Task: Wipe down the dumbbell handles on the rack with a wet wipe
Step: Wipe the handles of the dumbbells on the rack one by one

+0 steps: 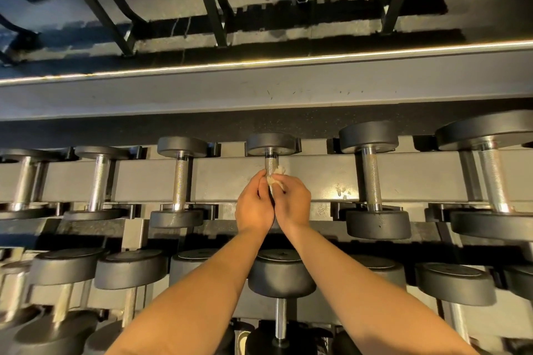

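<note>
Dumbbell handle (270,166) sits in the rack (225,179), clasped between the hands: the left hand (253,204) curls round it, the right hand (292,202) pinches the wet wipe (277,180) against it. Knurled steel (rigid, grippy, probably heavy); the limp wipe likely wants wrapping mid-handle.

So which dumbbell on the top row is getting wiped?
The centre dumbbell: left hand and right hand hold the wipe round its handle; neighbours' handles sit bare.
</note>
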The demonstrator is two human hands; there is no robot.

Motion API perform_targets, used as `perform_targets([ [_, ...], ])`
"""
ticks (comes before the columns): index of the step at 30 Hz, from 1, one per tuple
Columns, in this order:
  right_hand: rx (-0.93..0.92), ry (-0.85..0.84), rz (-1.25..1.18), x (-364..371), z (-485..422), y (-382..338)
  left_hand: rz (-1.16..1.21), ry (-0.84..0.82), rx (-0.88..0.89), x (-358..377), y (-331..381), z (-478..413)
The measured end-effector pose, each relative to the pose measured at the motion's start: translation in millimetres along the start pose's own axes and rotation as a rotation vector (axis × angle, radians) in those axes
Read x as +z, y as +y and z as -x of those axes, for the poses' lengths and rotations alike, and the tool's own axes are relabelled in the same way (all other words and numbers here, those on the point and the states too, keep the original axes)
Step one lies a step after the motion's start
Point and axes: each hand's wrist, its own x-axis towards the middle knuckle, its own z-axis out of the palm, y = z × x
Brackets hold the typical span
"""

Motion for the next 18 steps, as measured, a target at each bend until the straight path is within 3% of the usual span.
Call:
perform_targets([
  [6,-0.066,0.015,-0.144,7,-29,-18,0.002,0.008,0.012,0,-1,-2],
  [15,-0.008,-0.068,-0.062,-4,-10,-2,0.004,0.007,0.003,0,-1,1],
  [18,-0.035,-0.050,-0.161,-1,-26,-16,0.009,0.013,0.010,-1,0,1],
])
